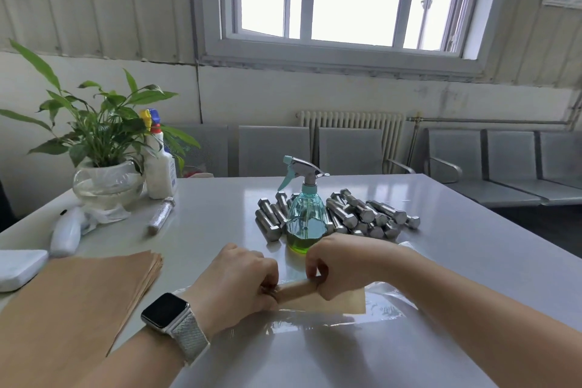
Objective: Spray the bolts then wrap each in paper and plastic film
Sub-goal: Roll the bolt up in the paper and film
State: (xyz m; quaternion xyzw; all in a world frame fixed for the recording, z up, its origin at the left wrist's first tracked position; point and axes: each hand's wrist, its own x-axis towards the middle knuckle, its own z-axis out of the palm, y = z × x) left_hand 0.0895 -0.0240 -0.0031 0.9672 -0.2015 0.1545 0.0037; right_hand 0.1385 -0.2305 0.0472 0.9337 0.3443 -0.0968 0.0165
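— Two hands, and both busy? What are they on?

— Both on one thing. The left hand (242, 280), with a dark-faced wristwatch on a pale woven band (171, 318), has its fingers curled round one end of a brown paper roll (297, 287). The right hand (340, 264) pinches the other end between thumb and fingers. The bolt itself cannot be seen inside.

— Where does that roll lie?

— On a clear plastic film sheet (315, 324), spread flat on the glossy grey table (456, 277) near its front edge. A flap of the same brown paper lies flat toward the person, under the right hand.

— What stands close by?

— Just beyond the right hand, one teal spray bottle with a silver head and green liquid (305, 217). Behind and to both sides of it, a pile of steel hex bolts (362, 214); too many overlap for me to count them.

— And to the left?

— One stack of brown paper sheets (78, 299), reaching the table's front-left edge. Beyond it, one white pad (19, 268), one white handheld device (67, 231), one film-wrapped bolt (161, 216), one white trigger bottle (160, 167) and one green plant in a glass bowl (107, 167).

— Open room?

— The right side of the table, from the bolts to its right edge, is bare, and so is the strip between the paper stack and the spray bottle.
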